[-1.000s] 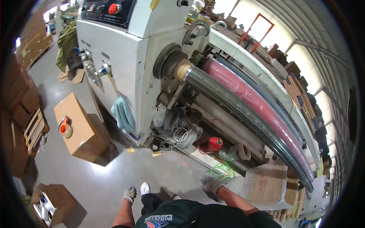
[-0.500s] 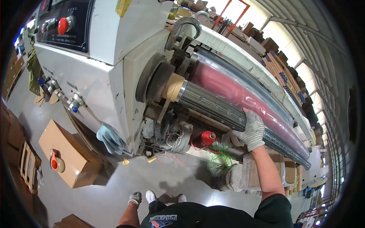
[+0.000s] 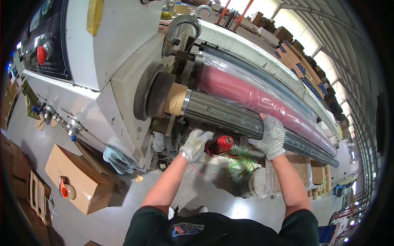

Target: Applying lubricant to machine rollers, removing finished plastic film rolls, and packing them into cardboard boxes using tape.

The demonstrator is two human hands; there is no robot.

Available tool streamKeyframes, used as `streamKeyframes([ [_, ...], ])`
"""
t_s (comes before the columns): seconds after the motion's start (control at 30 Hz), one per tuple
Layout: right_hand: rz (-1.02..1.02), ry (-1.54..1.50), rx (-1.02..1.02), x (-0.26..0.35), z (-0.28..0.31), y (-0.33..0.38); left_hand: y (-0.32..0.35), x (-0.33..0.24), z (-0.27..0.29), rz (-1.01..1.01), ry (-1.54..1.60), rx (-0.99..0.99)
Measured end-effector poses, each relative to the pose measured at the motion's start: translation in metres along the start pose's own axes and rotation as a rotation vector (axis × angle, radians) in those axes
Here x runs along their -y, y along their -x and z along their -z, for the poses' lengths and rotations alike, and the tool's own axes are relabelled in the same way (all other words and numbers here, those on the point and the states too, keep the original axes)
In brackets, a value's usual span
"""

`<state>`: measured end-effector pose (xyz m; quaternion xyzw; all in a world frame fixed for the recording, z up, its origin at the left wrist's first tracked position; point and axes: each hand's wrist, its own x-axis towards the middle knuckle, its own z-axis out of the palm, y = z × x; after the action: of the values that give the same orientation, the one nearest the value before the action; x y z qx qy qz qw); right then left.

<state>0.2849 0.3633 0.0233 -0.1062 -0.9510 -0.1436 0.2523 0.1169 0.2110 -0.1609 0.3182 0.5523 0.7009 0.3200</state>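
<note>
A grooved metal roller shaft runs from the machine's end toward the right. My right hand, in a pale striped work glove, is wrapped over its middle, thumb on the near side and fingers over the top. My left hand, gloved too, is just below the shaft near its left end; motion smears its fingers, and I cannot tell whether it touches the shaft. Behind the shaft lies a pink roll under clear film. Cardboard-coloured rings sit on the shaft's left end.
A white machine housing with a red-button panel stands at left. Below the shaft are a red cone of thread and tangled green strands. A carton carries a tape dispenser. A blue glove hangs beside the housing.
My left hand has risen from low by my side to just below the shaft. My right hand stays on the shaft. The view has shifted slightly.
</note>
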Motion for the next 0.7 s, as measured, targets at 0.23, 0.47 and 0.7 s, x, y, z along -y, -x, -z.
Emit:
streamKeyframes([
  [0.23,0.021,0.013,0.025,-0.004,0.001,0.006,-0.097,-0.034,-0.013,0.071,0.736,-0.142],
  [0.47,0.054,-0.006,-0.051,-0.002,-0.002,0.001,-0.094,-0.076,-0.001,0.034,0.514,-0.35],
  [0.7,0.052,-0.011,-0.052,0.0,-0.004,0.002,-0.083,-0.07,0.003,-0.043,0.666,-0.296],
])
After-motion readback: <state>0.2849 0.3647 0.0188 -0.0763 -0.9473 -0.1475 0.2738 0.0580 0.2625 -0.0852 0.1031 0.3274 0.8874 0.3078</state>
